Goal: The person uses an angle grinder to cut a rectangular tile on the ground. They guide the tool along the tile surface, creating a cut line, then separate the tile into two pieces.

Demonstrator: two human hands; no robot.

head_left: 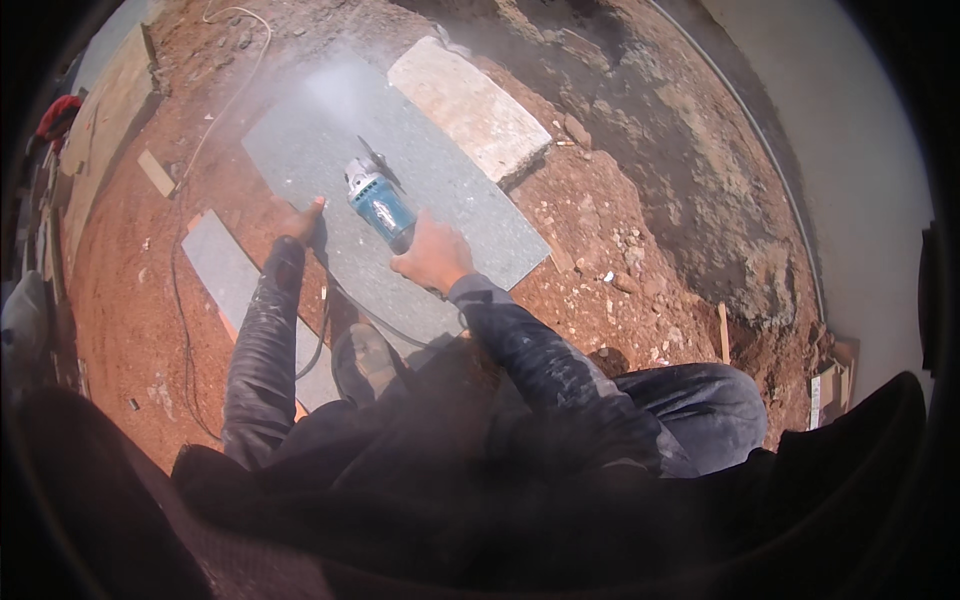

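A blue angle grinder with a silver head is held in my right hand, its fingers wrapped round the rear of the body. Its disc stands on edge over a large grey stone slab; a pale dust cloud hangs past the disc at the slab's far end. At the slab's left edge, my left hand grips the rim, one digit showing on top and the other fingers poorly visible. From the grinder side a dark cord loops over the slab toward me.
A pale rough block lies against the slab's far right side. A narrow grey slab is at left, near a thin cable. Red soil with loose stones surrounds them; a dirt bank and wall stand at right.
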